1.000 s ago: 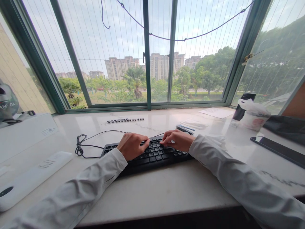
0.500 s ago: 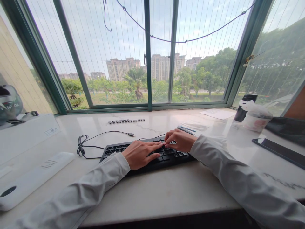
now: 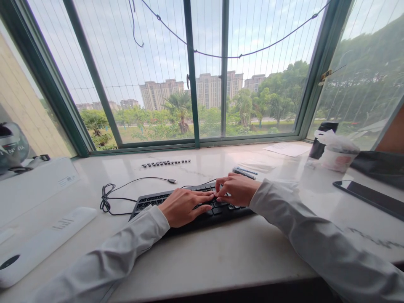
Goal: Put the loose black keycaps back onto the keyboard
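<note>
A black keyboard (image 3: 217, 212) lies on the pale countertop before me, many of its keys hidden under my hands. My left hand (image 3: 186, 206) rests over its middle, fingers stretched out to the right and the thumb apart. Against those fingertips, my right hand (image 3: 235, 189) is bent down onto the keys with thumb and index finger pinched together. Whatever sits in that pinch is too small and covered to make out. Behind the keyboard, small black keycaps (image 3: 166, 163) are lined up in rows.
A coiled USB cable (image 3: 109, 198) lies left of the keyboard. Pens (image 3: 244, 171) are just behind my right hand. To the right are a phone (image 3: 372, 198), a bagged cup (image 3: 339, 155) and a black bottle (image 3: 322, 141). A long white device (image 3: 47, 242) lies at left.
The whole view has tilted and shifted slightly. My right fingers have curled a little closer to my left fingertips, while both hands stay on the keyboard.
</note>
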`<state>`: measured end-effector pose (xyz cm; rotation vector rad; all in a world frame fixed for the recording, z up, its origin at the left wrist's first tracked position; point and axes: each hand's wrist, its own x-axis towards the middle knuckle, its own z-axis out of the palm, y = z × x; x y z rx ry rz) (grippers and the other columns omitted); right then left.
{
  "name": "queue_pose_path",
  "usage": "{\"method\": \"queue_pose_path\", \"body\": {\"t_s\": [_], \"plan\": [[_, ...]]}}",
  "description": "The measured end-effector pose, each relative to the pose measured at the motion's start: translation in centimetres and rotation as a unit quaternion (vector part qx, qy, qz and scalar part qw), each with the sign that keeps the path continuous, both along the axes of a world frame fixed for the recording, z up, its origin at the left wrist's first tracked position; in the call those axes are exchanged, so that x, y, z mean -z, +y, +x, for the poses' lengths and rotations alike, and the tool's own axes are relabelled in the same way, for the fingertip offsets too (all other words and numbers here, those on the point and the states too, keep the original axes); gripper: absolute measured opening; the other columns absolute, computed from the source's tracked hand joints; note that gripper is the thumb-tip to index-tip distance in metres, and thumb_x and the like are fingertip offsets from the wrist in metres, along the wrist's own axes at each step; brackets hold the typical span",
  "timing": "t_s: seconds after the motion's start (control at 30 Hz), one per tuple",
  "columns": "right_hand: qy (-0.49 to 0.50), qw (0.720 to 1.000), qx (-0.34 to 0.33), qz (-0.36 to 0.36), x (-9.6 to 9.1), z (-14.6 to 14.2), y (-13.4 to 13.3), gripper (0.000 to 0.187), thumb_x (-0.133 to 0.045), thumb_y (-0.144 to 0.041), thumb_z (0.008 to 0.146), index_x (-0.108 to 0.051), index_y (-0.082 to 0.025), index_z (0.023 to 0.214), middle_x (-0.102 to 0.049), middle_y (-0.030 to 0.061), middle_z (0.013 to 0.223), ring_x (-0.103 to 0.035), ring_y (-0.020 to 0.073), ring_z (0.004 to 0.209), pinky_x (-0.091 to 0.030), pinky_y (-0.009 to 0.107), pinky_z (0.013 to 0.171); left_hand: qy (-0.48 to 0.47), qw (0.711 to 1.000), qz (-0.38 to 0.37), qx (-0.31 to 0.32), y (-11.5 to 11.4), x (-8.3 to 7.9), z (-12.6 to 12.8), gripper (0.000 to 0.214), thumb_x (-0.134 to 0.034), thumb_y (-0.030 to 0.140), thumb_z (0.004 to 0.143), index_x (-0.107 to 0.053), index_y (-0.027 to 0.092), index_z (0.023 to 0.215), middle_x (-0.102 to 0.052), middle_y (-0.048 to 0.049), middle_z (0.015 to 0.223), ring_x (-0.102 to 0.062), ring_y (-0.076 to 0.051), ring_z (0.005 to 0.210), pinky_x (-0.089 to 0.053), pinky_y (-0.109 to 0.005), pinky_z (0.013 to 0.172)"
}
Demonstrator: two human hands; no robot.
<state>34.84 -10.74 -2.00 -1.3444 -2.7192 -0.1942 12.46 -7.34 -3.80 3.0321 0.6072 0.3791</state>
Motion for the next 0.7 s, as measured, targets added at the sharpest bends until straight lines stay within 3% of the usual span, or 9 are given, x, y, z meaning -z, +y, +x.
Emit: {"method": "queue_pose_path", "body": {"t_s": [0.17,0.43,0.7], "plan": [[-0.008,1.0,0.022,-0.01,-0.3,-0.3,-0.2,0.022,-0.052,-0.036,0.084,-0.073,-0.029,0.082,-0.067,0.0008,0.096,-0.061,0.0127,0.081,-0.035,0.027,0.076,-0.013,1.0,-0.007,-0.016,-0.2,0.0,0.6,0.039,-0.032,0.043,0.094,-0.055,0.033,0.123,-0.055,0.0031,0.128,-0.054,-0.016,0.115,-0.044,-0.026,0.092],[-0.021,0.998,0.053,-0.009,-0.7,-0.8,-0.4,0.022,-0.052,-0.036,0.082,-0.073,-0.03,0.079,-0.069,-0.0003,0.093,-0.062,0.0144,0.08,-0.037,0.025,0.069,-0.007,0.998,0.046,-0.03,-0.7,-0.2,1.3,0.041,-0.026,0.037,0.096,-0.063,0.025,0.107,-0.068,-0.0036,0.105,-0.064,-0.017,0.093,-0.047,-0.026,0.079],[-0.081,0.995,0.056,0.019,-1.1,-2.1,-0.9,0.027,-0.048,-0.031,0.084,-0.07,-0.021,0.072,-0.069,0.0065,0.083,-0.062,0.0164,0.074,-0.038,0.027,0.068,-0.004,0.994,0.083,-0.067,-1.1,0.2,1.8,0.048,-0.022,0.041,0.095,-0.065,0.02,0.091,-0.068,-0.0079,0.082,-0.064,-0.019,0.076,-0.047,-0.029,0.069]]}}
